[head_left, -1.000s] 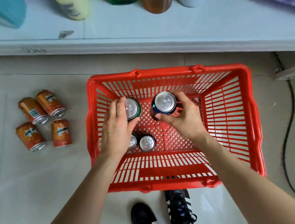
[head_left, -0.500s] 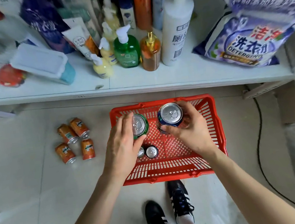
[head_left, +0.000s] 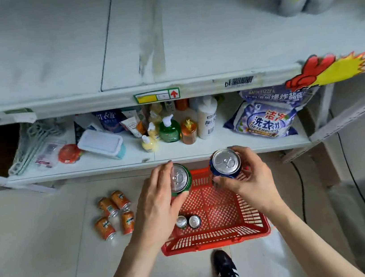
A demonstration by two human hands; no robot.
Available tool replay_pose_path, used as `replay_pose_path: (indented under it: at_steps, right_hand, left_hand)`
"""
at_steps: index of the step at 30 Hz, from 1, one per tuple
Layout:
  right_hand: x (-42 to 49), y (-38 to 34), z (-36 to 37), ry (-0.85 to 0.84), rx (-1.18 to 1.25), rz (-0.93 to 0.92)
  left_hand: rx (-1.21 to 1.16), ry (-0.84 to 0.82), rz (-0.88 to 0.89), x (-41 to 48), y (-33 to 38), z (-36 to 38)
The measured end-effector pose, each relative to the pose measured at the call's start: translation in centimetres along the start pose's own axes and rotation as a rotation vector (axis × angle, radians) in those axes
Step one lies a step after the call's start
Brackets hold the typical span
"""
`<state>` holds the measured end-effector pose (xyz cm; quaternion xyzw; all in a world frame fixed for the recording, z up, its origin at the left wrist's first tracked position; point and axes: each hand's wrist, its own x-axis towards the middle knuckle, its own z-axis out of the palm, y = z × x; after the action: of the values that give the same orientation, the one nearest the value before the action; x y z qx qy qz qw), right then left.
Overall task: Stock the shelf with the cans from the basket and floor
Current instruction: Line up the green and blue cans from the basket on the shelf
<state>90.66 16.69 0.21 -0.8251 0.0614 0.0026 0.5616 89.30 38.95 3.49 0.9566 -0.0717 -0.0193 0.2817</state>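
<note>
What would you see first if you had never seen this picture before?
Right in the middle, the left hand grips a green can and the right hand grips a blue can, both held above the red basket on the floor. Next come the four orange cans lying on the floor to the left of the basket.

It is a shop: the white shelf edge (head_left: pixel 101 100) carries a price label (head_left: pixel 156 95), a barcode sticker (head_left: pixel 238 81) and a yellow starburst tag (head_left: pixel 343 68), detergent (head_left: pixel 265 119) and soap bottles (head_left: pixel 170 130) stand stocked below, and a red basket (head_left: pixel 217 241) sits on the floor (head_left: pixel 37 229).
</note>
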Motion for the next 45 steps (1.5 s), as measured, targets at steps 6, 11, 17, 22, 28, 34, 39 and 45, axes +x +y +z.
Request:
replay_pose_path:
  at_steps: [6, 11, 17, 22, 28, 34, 39, 45]
  right_hand:
    - [-1.3, -7.1, -3.0, 0.061, -0.002, -0.057]
    - [-1.8, -12.5, -5.3, 0.092, -0.005, -0.108]
    - [-0.4, -17.9, -8.3, 0.117, 0.002, -0.176]
    - [3.4, -20.3, -10.6, 0.131, -0.001, -0.193]
    - [9.6, -20.9, -12.4, 0.137, 0.027, -0.182]
    - [15.5, -19.4, -12.6, 0.149, 0.06, -0.144]
    - [19.3, -17.3, -11.7, 0.191, 0.091, -0.075]
    - [21.9, -15.7, -11.1, 0.215, 0.093, -0.04]
  left_hand:
    - [-0.006, 0.033, 0.064, -0.9, 4.1, -6.2]
    - [-0.014, 0.072, 0.107, -0.6, 7.3, -11.1]
    - [0.018, 0.127, 0.167, 1.8, 10.4, -15.5]
    - [0.048, 0.17, 0.186, 6.1, 12.3, -17.2]
    - [0.053, 0.209, 0.197, 12.7, 14.0, -17.6]
    - [0.016, 0.206, 0.183, 18.8, 14.4, -15.9]
    - [0.028, 0.155, 0.191, 22.9, 13.9, -14.1]
    - [0.026, 0.13, 0.21, 25.8, 13.4, -12.8]
